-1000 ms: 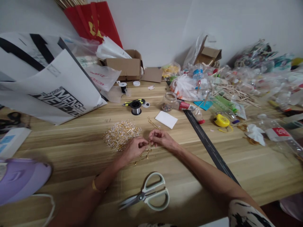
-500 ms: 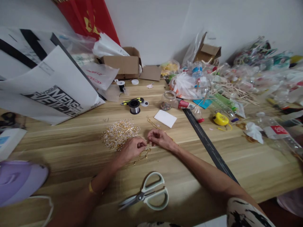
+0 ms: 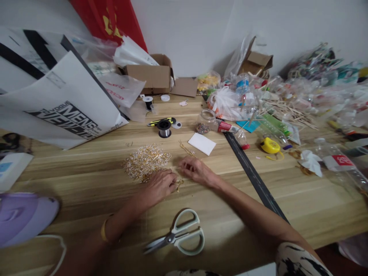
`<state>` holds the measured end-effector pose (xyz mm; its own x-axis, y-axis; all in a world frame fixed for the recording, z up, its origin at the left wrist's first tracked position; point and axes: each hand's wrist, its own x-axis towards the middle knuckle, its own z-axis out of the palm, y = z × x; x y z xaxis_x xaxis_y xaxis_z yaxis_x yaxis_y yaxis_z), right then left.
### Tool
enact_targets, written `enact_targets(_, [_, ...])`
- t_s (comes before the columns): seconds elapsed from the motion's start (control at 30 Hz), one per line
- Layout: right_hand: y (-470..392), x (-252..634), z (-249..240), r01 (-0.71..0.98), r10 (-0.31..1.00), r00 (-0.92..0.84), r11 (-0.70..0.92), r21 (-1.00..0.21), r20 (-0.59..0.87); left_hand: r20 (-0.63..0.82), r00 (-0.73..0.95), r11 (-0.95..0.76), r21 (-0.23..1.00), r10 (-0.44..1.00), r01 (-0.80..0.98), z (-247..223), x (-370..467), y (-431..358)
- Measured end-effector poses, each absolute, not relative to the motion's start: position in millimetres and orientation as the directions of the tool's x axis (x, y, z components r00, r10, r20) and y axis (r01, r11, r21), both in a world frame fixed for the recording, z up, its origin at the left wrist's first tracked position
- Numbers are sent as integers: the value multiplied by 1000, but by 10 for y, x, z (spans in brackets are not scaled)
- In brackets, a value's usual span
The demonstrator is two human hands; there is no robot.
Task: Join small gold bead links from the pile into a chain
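Observation:
My left hand [image 3: 161, 184] is closed at the lower right edge of a pile of small gold and clear beads [image 3: 146, 161]. At its fingertips a thin gold chain [image 3: 179, 185] is bunched, pinched as far as I can see. My right hand [image 3: 197, 170] lies just to the right, its fingers curled inward; what they hold, if anything, is too small to make out. Beyond it another length of gold chain [image 3: 186, 148] lies on the wooden table [image 3: 230, 218]. Scissors with pale handles [image 3: 186, 239] rest in front of both hands, blades pointing left.
A wire spool [image 3: 164, 129], a yellow cutter [image 3: 156, 122], a jar of beads [image 3: 204, 122] and a white card [image 3: 201, 143] are behind the hands. A tape measure [image 3: 270, 145] and plastic bottles crowd the right. A purple iron [image 3: 25, 218] stands left, below a white bag [image 3: 69, 107].
My left hand has turned knuckles-up, and the chain that trailed below it is now gathered at its fingertips. The right hand has shifted slightly, fingers curled lower. The view has moved a little.

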<state>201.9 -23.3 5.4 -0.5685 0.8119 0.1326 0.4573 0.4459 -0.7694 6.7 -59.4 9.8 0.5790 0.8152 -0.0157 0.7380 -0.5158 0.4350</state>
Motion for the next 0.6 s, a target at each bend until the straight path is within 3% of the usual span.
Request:
enact_targets(0.13, [-278, 2016, 167, 502, 647, -757, 664, -554, 88, -6, 573, -524, 396, 820, 754, 121, 1, -658])
enact_targets(0.27, [-326, 1979, 160, 573, 614, -789, 724, -384, -22, -18, 546, -496, 395, 838, 774, 125, -50, -695])
enact_targets(0.6, [-459, 1850, 200, 628, 619, -777, 752, -200, -112, 108, 503, -498, 417, 858, 760, 88, -135, -857])
